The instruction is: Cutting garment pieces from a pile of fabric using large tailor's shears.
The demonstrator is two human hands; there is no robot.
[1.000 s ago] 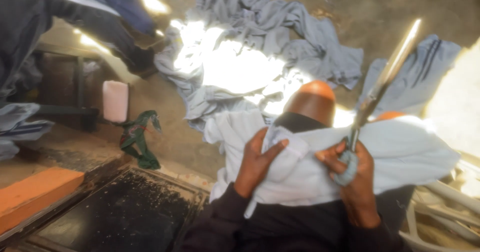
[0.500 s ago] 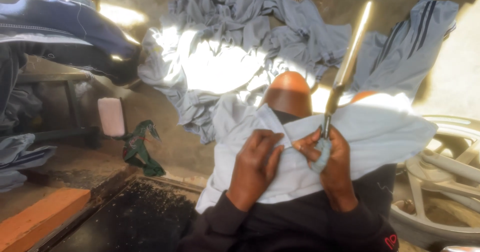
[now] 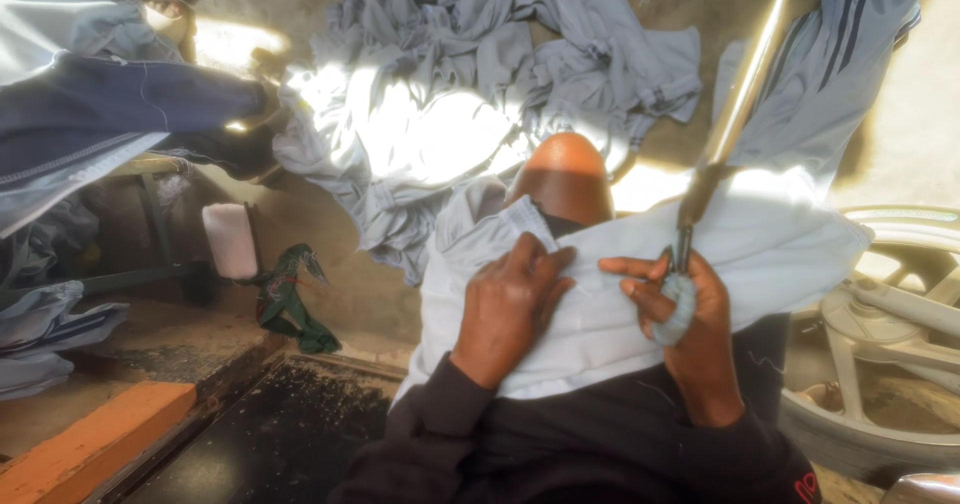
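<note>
A white garment (image 3: 780,254) lies draped across my lap and bare knee (image 3: 567,172). My left hand (image 3: 513,307) presses flat on its left part, fingers pinching the cloth near a hem. My right hand (image 3: 682,319) grips the looped handles of long metal scissors (image 3: 725,134), whose blades point up and away, while its fingers also touch the white garment. Both hands sit close together over the cloth.
A heap of grey garments (image 3: 480,94) lies on the dirt floor ahead. Dark blue and grey clothes (image 3: 90,114) hang at the left over a table. A green rag (image 3: 290,299), an orange board (image 3: 90,444) and a metal wheel (image 3: 880,364) surround me.
The view has shifted down and left. Both hands have drawn closer on the white garment, and the scissors have tilted a little more upright.
</note>
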